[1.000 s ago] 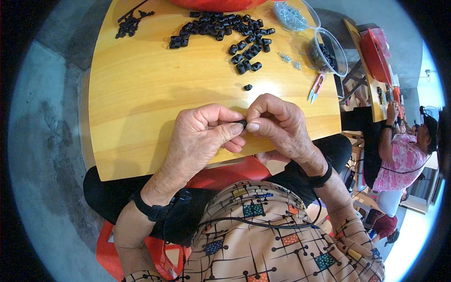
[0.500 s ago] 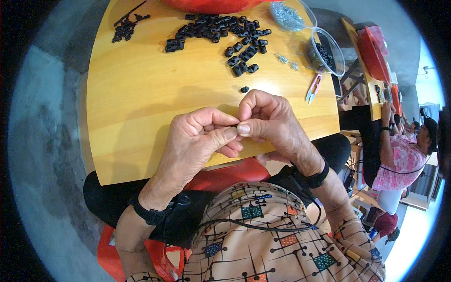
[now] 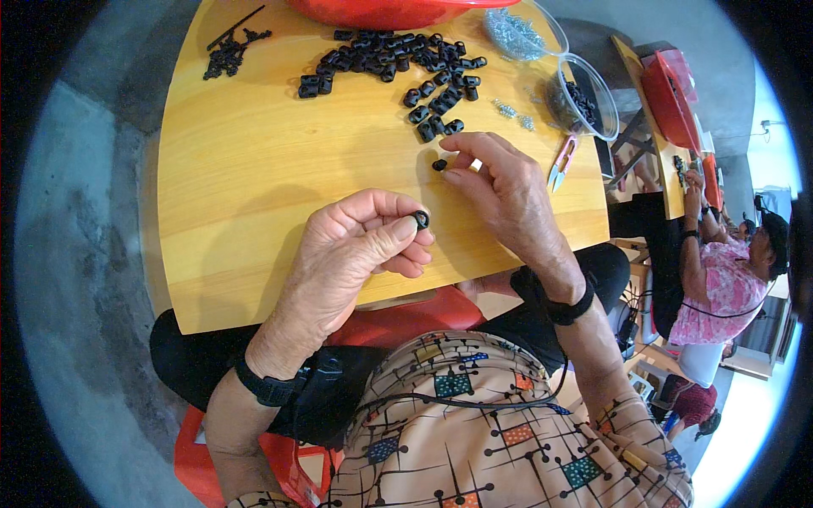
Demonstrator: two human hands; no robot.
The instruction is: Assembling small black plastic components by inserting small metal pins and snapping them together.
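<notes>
Between the thumb and forefinger of my left hand is a small black plastic piece with a round hole, its opening turned up. Farther forward, my right hand reaches over the table with thumb and forefinger apart. Just by those fingertips lies a small round black part on the wood; I see a gap between it and the fingers. Beyond it spreads a loose pile of black hollow plastic barrels.
Pink-handled thread snips lie at the right edge. Behind them stand a clear tub of black parts and a clear tub of metal springs, with several loose springs nearby. Thin black pieces lie far left; a red basin is behind.
My hands have come apart. The right one has moved forward to the small round part, its fingers parting, while the left stays put with the holed piece now showing.
</notes>
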